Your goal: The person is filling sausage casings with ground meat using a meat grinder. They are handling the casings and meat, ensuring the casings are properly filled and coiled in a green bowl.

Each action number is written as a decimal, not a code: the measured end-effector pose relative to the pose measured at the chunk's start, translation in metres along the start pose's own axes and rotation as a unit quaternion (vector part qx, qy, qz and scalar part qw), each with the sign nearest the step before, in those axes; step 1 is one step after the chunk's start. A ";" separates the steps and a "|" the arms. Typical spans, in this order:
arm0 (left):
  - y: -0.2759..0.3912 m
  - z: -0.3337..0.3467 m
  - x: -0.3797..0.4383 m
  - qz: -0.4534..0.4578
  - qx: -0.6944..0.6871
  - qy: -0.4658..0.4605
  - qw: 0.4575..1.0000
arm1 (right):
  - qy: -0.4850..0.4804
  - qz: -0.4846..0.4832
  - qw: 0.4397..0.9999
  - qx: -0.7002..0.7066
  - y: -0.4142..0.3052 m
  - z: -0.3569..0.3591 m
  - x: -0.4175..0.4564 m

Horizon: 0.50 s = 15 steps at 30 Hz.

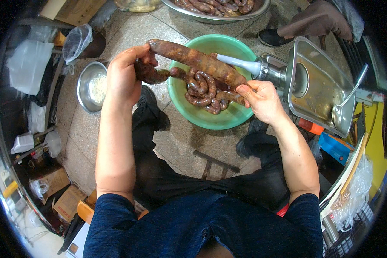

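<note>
A long, dark red filled sausage stretches between my two hands above a green plastic basin. My left hand grips its upper left end, where the casing bends into another link hanging beneath. My right hand pinches the lower right end between thumb and fingers, with a further sausage section beside the fingertips. Coiled sausage links lie in the basin. A sausage stuffer's nozzle, with pale casing gathered on it, points over the basin's right side, partly behind the held sausage.
The stuffer's metal hopper tray holds a ladle at right. A steel bowl with pale strands, perhaps casings or string, stands on the floor at left. A large metal basin of sausages is at the back, near another person's leg.
</note>
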<state>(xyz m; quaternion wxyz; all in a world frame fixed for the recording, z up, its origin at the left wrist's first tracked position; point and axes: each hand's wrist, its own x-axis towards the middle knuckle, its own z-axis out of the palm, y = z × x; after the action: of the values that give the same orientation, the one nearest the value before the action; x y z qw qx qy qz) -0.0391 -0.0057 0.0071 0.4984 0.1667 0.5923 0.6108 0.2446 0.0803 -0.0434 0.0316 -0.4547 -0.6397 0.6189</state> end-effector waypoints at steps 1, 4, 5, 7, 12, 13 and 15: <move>0.000 0.001 0.000 0.004 -0.003 0.002 1.000 | 0.005 0.002 1.000 -0.001 0.001 0.000 0.000; -0.001 -0.003 0.002 0.014 -0.013 0.002 1.000 | 0.067 -0.040 0.993 0.089 0.003 0.007 0.001; -0.001 -0.004 0.003 0.017 -0.016 0.001 1.000 | 0.095 -0.061 0.984 0.135 0.004 0.009 0.002; 0.000 -0.004 0.004 0.010 -0.021 0.017 1.000 | 0.073 -0.071 0.984 0.143 0.008 0.006 0.004; 0.000 -0.009 0.004 0.006 -0.019 0.017 1.000 | 0.066 -0.061 0.980 0.179 0.005 0.007 0.003; 0.000 -0.009 0.003 0.012 -0.014 0.012 1.000 | 0.065 -0.065 0.979 0.181 0.004 0.007 0.002; 0.001 -0.009 0.002 0.016 -0.008 0.007 1.000 | 0.063 -0.073 0.978 0.186 0.002 0.006 0.001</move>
<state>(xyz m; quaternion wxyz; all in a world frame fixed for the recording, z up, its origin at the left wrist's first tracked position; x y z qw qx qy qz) -0.0475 -0.0088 0.0046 0.4853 0.1679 0.5882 0.6247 0.2416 0.0758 -0.0469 0.2009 -0.4308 -0.5420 0.6931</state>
